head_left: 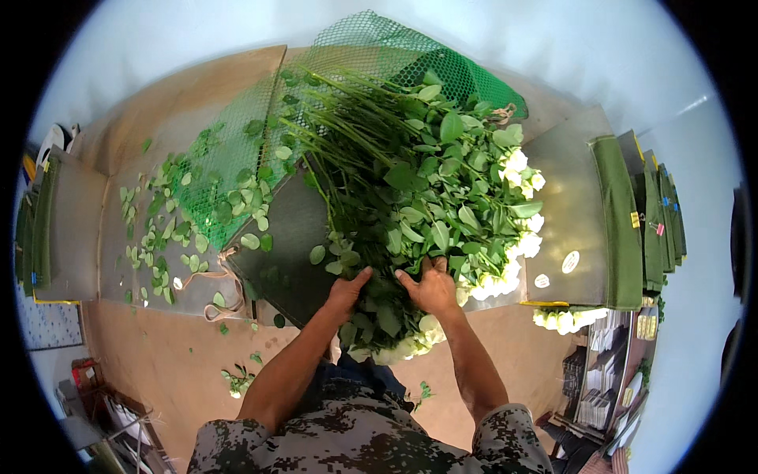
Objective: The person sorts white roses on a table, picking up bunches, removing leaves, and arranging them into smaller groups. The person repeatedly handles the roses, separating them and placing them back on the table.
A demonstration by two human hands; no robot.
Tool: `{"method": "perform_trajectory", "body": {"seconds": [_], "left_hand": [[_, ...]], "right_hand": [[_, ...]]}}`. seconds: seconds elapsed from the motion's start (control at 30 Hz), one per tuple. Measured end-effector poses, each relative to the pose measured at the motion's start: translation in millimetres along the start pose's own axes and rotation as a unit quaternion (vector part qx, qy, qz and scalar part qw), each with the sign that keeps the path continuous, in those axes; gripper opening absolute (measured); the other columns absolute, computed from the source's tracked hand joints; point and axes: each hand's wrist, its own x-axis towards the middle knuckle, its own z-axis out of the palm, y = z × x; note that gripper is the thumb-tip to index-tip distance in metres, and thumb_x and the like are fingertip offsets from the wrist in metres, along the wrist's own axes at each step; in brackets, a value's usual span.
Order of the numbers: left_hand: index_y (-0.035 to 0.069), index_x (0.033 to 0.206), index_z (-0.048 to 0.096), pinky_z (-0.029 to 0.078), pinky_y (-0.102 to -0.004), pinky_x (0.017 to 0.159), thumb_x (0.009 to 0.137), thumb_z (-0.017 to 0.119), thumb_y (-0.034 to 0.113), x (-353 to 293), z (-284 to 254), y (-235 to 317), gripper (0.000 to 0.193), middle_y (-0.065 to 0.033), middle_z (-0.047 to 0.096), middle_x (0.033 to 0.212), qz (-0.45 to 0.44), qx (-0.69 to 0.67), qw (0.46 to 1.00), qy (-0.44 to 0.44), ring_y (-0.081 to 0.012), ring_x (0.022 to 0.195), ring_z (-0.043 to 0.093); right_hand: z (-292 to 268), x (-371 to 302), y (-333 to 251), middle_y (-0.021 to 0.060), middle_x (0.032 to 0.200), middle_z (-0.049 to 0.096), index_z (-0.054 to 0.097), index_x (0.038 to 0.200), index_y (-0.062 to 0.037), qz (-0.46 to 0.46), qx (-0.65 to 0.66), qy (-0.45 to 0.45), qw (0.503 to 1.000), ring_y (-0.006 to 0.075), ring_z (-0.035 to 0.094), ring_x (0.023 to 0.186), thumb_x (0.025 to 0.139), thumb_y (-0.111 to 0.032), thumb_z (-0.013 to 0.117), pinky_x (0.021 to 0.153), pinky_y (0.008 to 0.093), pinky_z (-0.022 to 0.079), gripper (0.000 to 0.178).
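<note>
A large heap of white roses point(450, 170) with long leafy stems lies across the table; its blooms face right and its cut stems point to the upper left. At the near edge, part of the bunch hangs toward my body, with white heads showing below my hands. My left hand point(347, 292) grips this near part from the left, thumb on top and the other fingers mostly hidden by leaves. From the right, my right hand point(433, 286) closes on the same roses, its thumb pointing left and its fingers bent into the foliage. A green mesh net point(237, 158) lies beneath and behind the stems.
Loose leaves point(162, 229) litter the table's left side. A tan cord point(225, 292) hangs at the front edge. Green cloth-covered panels point(624, 221) stand at the right, with more white roses point(568, 320) below. A shelf rack point(604, 371) holds stacked items. Fallen sprigs point(237, 381) lie on the floor.
</note>
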Motion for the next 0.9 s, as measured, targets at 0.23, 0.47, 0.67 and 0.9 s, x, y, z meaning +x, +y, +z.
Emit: {"method": "perform_trajectory", "body": {"seconds": [0.23,0.47,0.67,0.9], "left_hand": [[0.001,0.121,0.050,0.048,-0.0378,0.085,0.079,0.073,0.033,8,38,5,0.058,-0.0114,0.056,0.116,0.048,-0.018,0.994,-0.101,-0.0239,0.102,0.057],[0.003,0.120,0.051,0.050,-0.0394,0.085,0.080,0.071,0.033,31,57,-22,0.054,-0.0120,0.057,0.115,0.028,-0.180,0.978,-0.107,-0.0254,0.101,0.058],[0.005,0.119,0.053,0.051,-0.0346,0.081,0.083,0.064,0.037,7,53,4,0.050,-0.0103,0.059,0.111,0.003,-0.188,0.971,-0.148,-0.0219,0.096,0.059],[0.007,0.114,0.058,0.053,-0.0348,0.077,0.088,0.056,0.034,-63,12,63,0.037,-0.0076,0.065,0.101,0.072,-0.121,0.974,-0.178,-0.0203,0.085,0.064]], "right_hand": [[-33,24,23,0.0360,0.118,0.050,0.041,0.127,0.0111,0.054,0.089,-0.161,0.981,0.0431,0.050,0.114,0.081,-0.064,0.051,0.096,0.0434,0.040,0.089],[-30,35,30,0.0309,0.107,0.059,0.046,0.120,0.0142,0.041,0.143,-0.172,0.974,0.0382,0.057,0.105,0.074,-0.061,0.062,0.093,0.0410,0.042,0.089],[-75,15,-8,0.0243,0.112,0.060,0.046,0.125,0.0070,-0.031,0.188,-0.158,0.969,0.0350,0.057,0.108,0.074,-0.049,0.068,0.095,0.0385,0.041,0.079],[-115,-22,-90,0.0198,0.121,0.056,0.041,0.128,0.0066,-0.047,0.253,-0.214,0.942,0.0258,0.053,0.112,0.077,-0.032,0.071,0.099,0.0318,0.038,0.071]]}}
